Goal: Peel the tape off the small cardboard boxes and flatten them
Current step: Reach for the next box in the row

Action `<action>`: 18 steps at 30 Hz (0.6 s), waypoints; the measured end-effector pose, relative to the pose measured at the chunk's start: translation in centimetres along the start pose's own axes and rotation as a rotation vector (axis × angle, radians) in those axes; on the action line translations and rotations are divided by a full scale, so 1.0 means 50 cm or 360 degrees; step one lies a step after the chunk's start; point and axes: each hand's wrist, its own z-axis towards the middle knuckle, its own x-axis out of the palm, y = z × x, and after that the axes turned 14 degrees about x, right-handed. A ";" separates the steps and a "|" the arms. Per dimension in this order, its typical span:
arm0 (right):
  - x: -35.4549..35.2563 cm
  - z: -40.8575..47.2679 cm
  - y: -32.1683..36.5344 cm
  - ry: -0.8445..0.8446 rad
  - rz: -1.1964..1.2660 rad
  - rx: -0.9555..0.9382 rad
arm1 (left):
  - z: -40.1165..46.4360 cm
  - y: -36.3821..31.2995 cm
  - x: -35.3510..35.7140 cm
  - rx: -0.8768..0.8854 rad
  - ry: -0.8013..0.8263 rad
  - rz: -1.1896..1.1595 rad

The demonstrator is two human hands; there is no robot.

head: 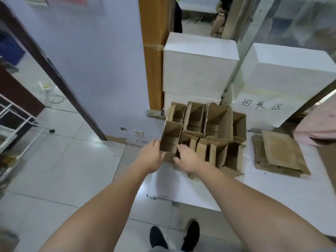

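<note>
Several small open brown cardboard boxes (pixel 216 124) stand packed together on a white table (pixel 254 188). Both my hands are at the nearest-left box (pixel 171 135). My left hand (pixel 151 155) lies with straight fingers against that box's left outer wall. On the box's right side is my right hand (pixel 185 157), whose fingers reach down between it and the neighbouring box, their tips hidden. A stack of flattened brown boxes (pixel 280 155) lies at the right on the table.
Two large white boxes (pixel 198 66) (pixel 287 84) stand behind the small ones; the right one bears handwriting. A wall and a tall brown cardboard strip (pixel 154 51) rise on the left. My black shoes (pixel 174 235) stand on the tiled floor below the table's edge. A white rack (pixel 16 124) is far left.
</note>
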 end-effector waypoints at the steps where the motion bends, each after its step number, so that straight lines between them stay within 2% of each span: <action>1: 0.007 0.005 0.002 -0.0013 0.0013 0.0008 | 0.008 0.012 0.010 -0.0001 -0.0017 -0.0102; 6: 0.045 0.035 0.009 -0.0054 0.0082 0.0054 | 0.027 0.040 0.040 -0.0019 -0.0030 -0.0548; 11: 0.058 0.038 0.021 -0.0079 0.0090 0.0051 | 0.037 0.061 0.064 0.0080 0.0040 -0.0454; 18: 0.071 0.028 0.030 -0.0112 0.0125 0.0014 | 0.017 0.073 0.076 0.0063 -0.0048 -0.0484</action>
